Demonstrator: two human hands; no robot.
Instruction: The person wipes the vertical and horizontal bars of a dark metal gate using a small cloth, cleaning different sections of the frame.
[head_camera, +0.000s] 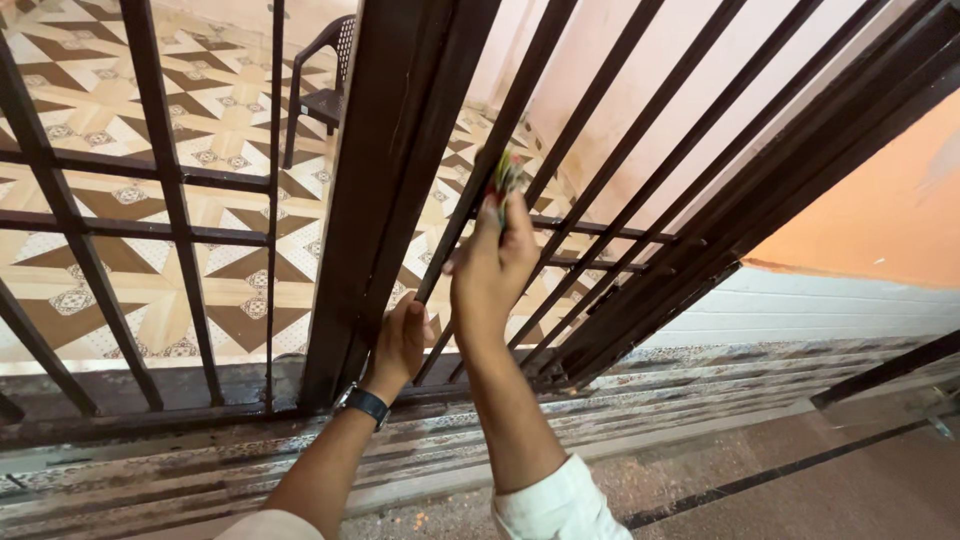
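Note:
A dark brown metal gate (385, 150) of vertical bars fills most of the head view. My left hand (402, 340), with a dark watch on the wrist, grips the edge of the gate's thick frame low down. My right hand (492, 265) is raised against one slanted bar and holds a small blurred object (505, 178) with red and green on it, pressed to the bar. What that object is cannot be told. Both sleeves are white.
Beyond the bars lies a patterned brown and cream tile floor (120, 90) with a dark plastic chair (325, 90) at the back. A pink wall (640, 110) and an orange wall (880, 210) over white blocks stand to the right. A stone threshold (200, 470) runs below.

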